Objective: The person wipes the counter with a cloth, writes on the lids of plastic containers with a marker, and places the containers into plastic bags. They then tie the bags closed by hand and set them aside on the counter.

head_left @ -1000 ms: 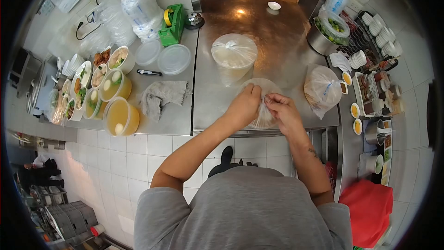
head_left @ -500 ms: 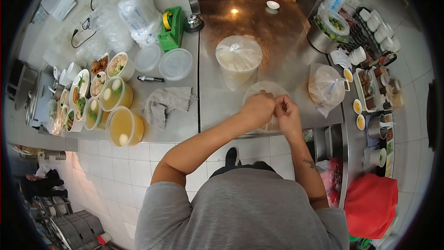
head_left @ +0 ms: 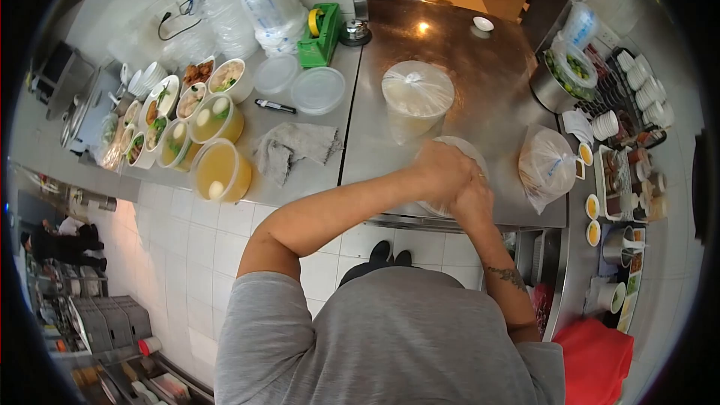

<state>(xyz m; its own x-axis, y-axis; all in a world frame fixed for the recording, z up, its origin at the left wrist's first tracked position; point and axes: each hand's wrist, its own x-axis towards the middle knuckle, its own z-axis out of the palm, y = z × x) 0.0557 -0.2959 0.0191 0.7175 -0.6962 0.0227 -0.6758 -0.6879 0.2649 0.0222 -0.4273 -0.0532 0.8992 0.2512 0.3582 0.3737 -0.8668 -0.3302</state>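
Note:
Close together above a round, pale-topped container (head_left: 471, 148) at the counter's front edge are my left hand (head_left: 444, 171) and my right hand (head_left: 475, 199). Both are closed at the gathered top of the clear plastic bag around this container; the fingertips and most of the bag are hidden behind the hands. Just beyond stands a similar container in a knotted clear bag (head_left: 418, 94). To the right of my hands sits another tied plastic bag (head_left: 546, 167) with light brown contents.
At left are tubs of yellow broth with eggs (head_left: 223, 172), a grey cloth (head_left: 296, 148), a marker (head_left: 275, 106), loose lids (head_left: 318, 91) and a green tape dispenser (head_left: 319, 36). A steel pot of greens (head_left: 559, 82) and sauce cups (head_left: 592, 221) stand right.
My hands have come closer together, from fingers pinching at the bag top to closed hands pressed against each other. The view has shifted, so the counter items appear farther right.

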